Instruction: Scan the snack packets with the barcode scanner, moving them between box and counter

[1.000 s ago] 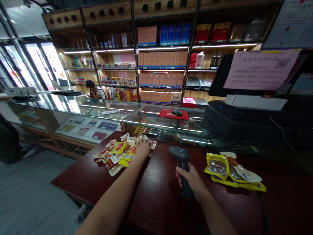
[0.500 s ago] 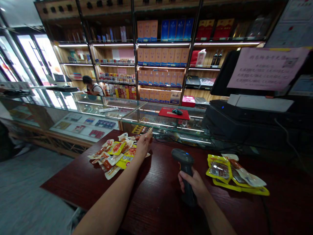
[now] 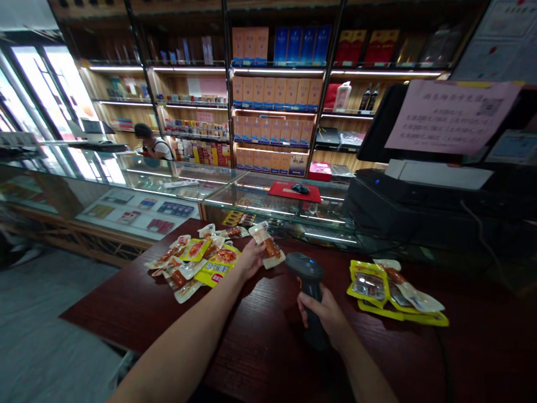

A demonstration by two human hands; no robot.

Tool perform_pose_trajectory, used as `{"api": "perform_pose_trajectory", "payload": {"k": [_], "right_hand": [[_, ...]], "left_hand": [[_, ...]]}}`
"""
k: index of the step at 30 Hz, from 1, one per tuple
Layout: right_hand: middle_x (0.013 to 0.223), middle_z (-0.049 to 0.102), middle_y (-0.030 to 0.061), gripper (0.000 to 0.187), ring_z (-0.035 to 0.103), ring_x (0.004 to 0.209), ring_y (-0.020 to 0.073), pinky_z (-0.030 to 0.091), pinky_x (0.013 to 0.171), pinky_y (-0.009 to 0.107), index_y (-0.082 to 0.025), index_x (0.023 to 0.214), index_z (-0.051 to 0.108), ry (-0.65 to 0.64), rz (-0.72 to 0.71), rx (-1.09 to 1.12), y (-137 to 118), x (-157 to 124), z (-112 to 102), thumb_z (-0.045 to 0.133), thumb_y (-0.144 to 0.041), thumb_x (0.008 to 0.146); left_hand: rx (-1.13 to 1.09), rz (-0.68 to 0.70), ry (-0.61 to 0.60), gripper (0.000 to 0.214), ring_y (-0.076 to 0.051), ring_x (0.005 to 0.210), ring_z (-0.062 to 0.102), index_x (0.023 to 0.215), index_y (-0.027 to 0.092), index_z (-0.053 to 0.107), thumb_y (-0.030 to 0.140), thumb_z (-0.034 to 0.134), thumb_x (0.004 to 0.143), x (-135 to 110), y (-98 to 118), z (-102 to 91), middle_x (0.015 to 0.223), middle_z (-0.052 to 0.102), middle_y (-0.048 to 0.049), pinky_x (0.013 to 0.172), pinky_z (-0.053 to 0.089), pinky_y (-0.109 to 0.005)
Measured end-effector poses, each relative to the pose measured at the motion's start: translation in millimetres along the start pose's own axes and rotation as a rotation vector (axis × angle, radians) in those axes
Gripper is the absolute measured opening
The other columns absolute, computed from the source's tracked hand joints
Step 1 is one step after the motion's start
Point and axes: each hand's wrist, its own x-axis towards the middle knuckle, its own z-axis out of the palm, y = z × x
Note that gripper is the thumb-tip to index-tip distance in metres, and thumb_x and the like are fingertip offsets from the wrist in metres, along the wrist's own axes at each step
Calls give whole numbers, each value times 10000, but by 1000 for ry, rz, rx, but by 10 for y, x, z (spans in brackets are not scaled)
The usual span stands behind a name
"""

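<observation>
My left hand (image 3: 253, 258) is closed on a clear vacuum-sealed packet of sausage (image 3: 271, 246), held up over the dark red table. Wrapped round the grip of a black barcode scanner (image 3: 308, 271) is my right hand (image 3: 322, 310); the scanner's head points toward the sausage packet, with a small gap between them. Left of my left hand lies a loose pile of snack packets (image 3: 184, 277), some clear with brown sausages and some yellow, such as a large yellow packet (image 3: 218, 263). A smaller pile of yellow packets (image 3: 369, 284) rests to the right, topped by a clear sausage packet (image 3: 409, 285).
Behind the table (image 3: 138, 305) runs a glass display counter (image 3: 226, 190) with a red mat (image 3: 277, 190) and a mouse (image 3: 300, 188). A black printer (image 3: 369, 207) and a monitor (image 3: 381, 129) stand at right. Someone (image 3: 155, 145) sits beyond the counter near stocked shelves.
My left hand has turned and moved slightly nearer the scanner, bringing the sausage packet into plain view. My right hand keeps its hold on the scanner. The camera view has shifted a little.
</observation>
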Motion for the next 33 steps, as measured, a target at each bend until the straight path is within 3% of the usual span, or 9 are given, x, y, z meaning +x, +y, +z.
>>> {"api": "perform_pose_trajectory", "payload": {"k": [5, 9, 14, 20, 25, 33], "right_hand": [[548, 547, -66, 500, 476, 399, 90, 409, 363, 201, -168, 1015, 469, -13, -45, 9, -20, -24, 10, 721, -423, 666], [558, 542, -62, 470, 472, 394, 89, 409, 370, 210, -170, 1004, 485, 38, -89, -25, -71, -33, -18, 712, -418, 676], [566, 540, -59, 485, 483, 410, 100, 415, 378, 224, -174, 997, 497, 66, -75, -94, -136, -50, -106, 719, -441, 659], [594, 546, -54, 423, 496, 444, 101, 432, 411, 231, -172, 977, 492, -65, 4, -204, -165, -120, -119, 685, -420, 695], [630, 539, -55, 385, 497, 458, 95, 429, 413, 225, -177, 959, 466, -141, 23, -219, -95, -109, -100, 659, -396, 708], [605, 542, -56, 349, 507, 446, 97, 421, 399, 212, -185, 920, 468, -145, 52, -273, -72, -82, -73, 649, -400, 713]], "left_hand": [[126, -130, -130, 369, -157, 676, 634, 970, 119, 624, 181, 741, 626, -40, -46, -4, 849, 685, -79, 654, 495, -274], [202, -204, -193, 420, -144, 677, 635, 993, 114, 643, 213, 762, 602, -92, -28, 30, 885, 692, -93, 655, 473, -242], [309, -262, -257, 446, -185, 700, 651, 1000, 100, 657, 253, 764, 595, -147, 269, 10, 876, 699, -129, 668, 479, -275], [521, -218, -157, 345, -165, 614, 627, 892, 79, 709, 259, 747, 601, -138, 594, -178, 772, 705, -113, 602, 467, -257], [776, -194, -75, 277, -154, 554, 591, 815, 91, 730, 277, 728, 610, -72, 574, -288, 660, 687, -72, 534, 436, -238], [872, -113, -119, 303, -126, 522, 539, 832, 87, 736, 295, 709, 613, -99, 594, -218, 629, 671, -50, 512, 400, -223]]}}
